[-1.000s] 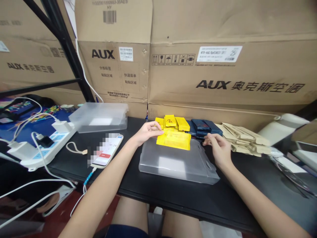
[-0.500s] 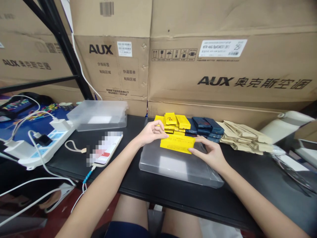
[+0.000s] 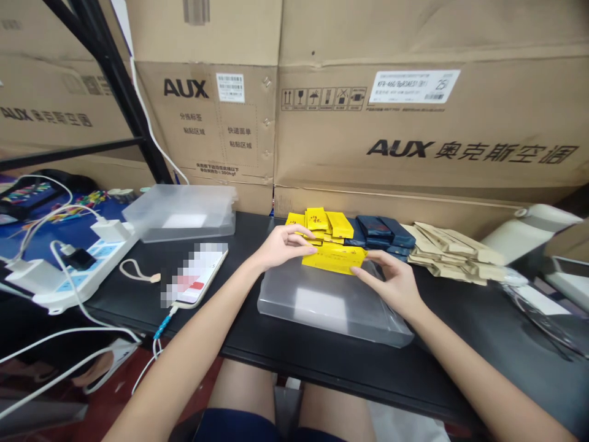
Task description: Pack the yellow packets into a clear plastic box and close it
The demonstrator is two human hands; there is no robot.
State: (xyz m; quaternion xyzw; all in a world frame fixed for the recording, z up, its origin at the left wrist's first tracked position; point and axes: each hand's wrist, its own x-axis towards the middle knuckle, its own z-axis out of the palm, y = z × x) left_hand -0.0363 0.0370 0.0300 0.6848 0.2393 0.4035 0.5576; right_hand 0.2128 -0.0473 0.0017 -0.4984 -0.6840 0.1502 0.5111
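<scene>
Nearest me are the seated person's bare thighs and dark blue cloth shorts (image 3: 232, 423), tucked under the smooth black tabletop (image 3: 243, 325). Close to its front edge lies a flat, rectangular case of translucent, frosted plastic (image 3: 285, 294), its surface glossy, with a pale rectangle (image 3: 321, 310) showing on it.

Over the far part of that case is a small, oblong, shiny yellow packet (image 3: 334, 259) with printed markings, its broad side towards the person. The right hand (image 3: 365, 262) pinches the packet's right end between thumb and forefinger. The left hand (image 3: 288, 245) is half open, fingers loosely curled, its thumb at the packet's upper left corner; I can't tell whether it grips.

Off to the left lie a pale-edged phone (image 3: 209, 273) and a thin, cream-coloured looped strap (image 3: 133, 269), near a long white plastic power strip (image 3: 51, 301).

Beyond the hands sit three piles side by side: glossy yellow packets (image 3: 339, 225), dark blue packets (image 3: 384, 230) and creased tan paper packets (image 3: 453, 248). A smooth, whitish cylindrical bottle (image 3: 524, 236) leans behind them at the right. Another translucent plastic case (image 3: 184, 205) stands back left, before tall brown cardboard boxes (image 3: 331, 141).
</scene>
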